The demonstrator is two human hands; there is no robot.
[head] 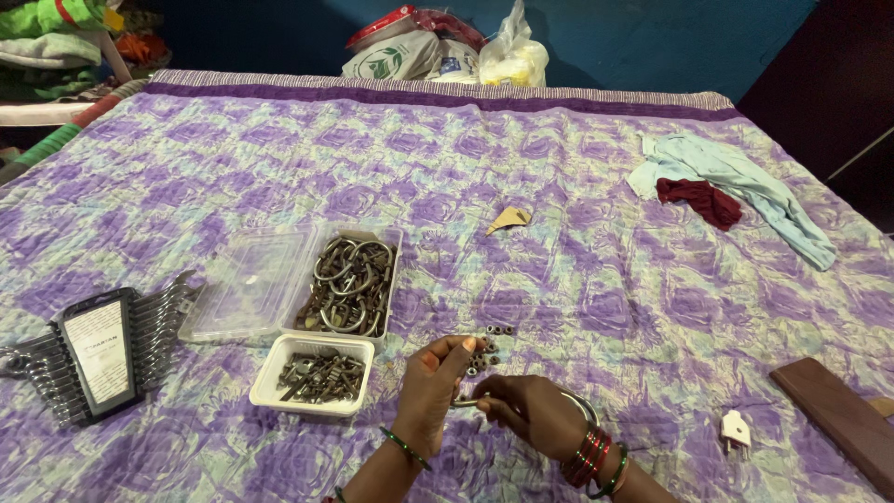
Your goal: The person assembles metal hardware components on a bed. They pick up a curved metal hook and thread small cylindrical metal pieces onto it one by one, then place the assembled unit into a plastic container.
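A bed (559, 186) under a purple flowered quilt carries everything. Toward its far right corner lies a pale blue garment (745, 182) with a dark red cloth (698, 200) on it. At the left edge a set of spanners (93, 354) sits in a black holder. Nearer the middle, a clear plastic box (354, 279) holds curved metal U-bolts, its lid folded open to the left; just in front, a white tray (312, 396) holds a heap of bolts. A dark wooden board (838, 414) lies at the near right edge, a small white plug (736, 430) just beside it.

At the near edge the left hand (433, 387) and right hand (535, 414) meet, both closed. Between them is a U-bolt (582, 405): the right hand grips it, and the left hand's fingertips pinch at its near end on something too small to make out. A cluster of loose nuts (484, 349) lies on the quilt just beyond the left hand.

The soft, patterned quilt looks like the risk: a nut slipping from those fingertips could roll into a fold and hide, and a shift of weight on the bed could scatter the cluster.
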